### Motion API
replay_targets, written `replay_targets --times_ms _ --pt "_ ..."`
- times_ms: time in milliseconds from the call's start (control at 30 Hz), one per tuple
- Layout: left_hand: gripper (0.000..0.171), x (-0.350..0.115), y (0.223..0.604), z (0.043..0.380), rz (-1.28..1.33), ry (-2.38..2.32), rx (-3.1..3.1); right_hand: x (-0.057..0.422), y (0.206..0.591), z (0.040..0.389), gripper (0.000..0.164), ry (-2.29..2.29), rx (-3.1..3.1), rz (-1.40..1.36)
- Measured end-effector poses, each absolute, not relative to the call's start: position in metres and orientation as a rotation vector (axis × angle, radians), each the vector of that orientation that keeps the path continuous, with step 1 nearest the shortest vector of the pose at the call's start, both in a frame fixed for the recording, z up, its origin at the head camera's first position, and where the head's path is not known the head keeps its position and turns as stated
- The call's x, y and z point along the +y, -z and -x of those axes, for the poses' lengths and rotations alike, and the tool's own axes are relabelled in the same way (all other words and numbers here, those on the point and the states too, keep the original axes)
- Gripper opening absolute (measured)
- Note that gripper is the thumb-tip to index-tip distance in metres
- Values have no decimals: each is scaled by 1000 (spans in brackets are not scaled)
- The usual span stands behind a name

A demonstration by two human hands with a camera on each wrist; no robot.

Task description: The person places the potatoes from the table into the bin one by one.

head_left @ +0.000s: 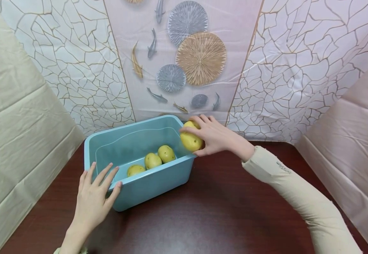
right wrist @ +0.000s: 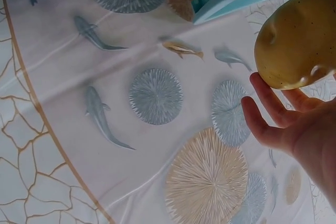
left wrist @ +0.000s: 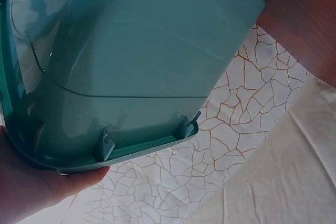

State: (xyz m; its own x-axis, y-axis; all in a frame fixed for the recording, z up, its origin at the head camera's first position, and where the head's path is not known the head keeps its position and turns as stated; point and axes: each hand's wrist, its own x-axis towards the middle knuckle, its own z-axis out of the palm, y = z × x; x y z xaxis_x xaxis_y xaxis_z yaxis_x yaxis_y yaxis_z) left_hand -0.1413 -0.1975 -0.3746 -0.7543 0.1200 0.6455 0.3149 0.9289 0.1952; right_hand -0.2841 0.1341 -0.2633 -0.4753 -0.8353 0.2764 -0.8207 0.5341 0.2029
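Observation:
A yellow potato (head_left: 191,139) is held in my right hand (head_left: 214,135) above the right end of a blue plastic bin (head_left: 155,186). Seen from the right wrist, this potato (right wrist: 299,38) has a smooth, dimpled skin, and the fingers (right wrist: 268,106) reach up against it. Inside the bin, three more potatoes (head_left: 153,161) lie in a slanting row along the near side. My left hand (head_left: 95,197) rests at the bin's near left corner, its fingers spread and nearly straight over the rim. In the left wrist view, part of that hand (left wrist: 47,187) lies along the bin's rim (left wrist: 131,156).
The bin stands on a dark red-brown table (head_left: 222,211), set at a slant. Behind it hangs a patterned cloth (head_left: 273,88) with fish and round shapes in its middle panel. Beige cloth walls (head_left: 22,141) close off the left and right sides.

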Motion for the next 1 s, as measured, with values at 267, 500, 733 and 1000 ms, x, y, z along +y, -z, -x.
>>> replay_targets --times_ms 267,500,733,1000 --pt "41 -197 375 141 314 385 -2409 121 260 290 68 32 -2457 -1378" --pt "42 -198 375 141 315 385 -2409 105 253 293 69 48 -2468 -1390" --pt "42 -197 375 141 317 386 -2406 89 252 298 69 54 -2497 -1387" --pt "41 -197 374 141 322 388 -2391 73 253 306 70 65 -2572 -1349"
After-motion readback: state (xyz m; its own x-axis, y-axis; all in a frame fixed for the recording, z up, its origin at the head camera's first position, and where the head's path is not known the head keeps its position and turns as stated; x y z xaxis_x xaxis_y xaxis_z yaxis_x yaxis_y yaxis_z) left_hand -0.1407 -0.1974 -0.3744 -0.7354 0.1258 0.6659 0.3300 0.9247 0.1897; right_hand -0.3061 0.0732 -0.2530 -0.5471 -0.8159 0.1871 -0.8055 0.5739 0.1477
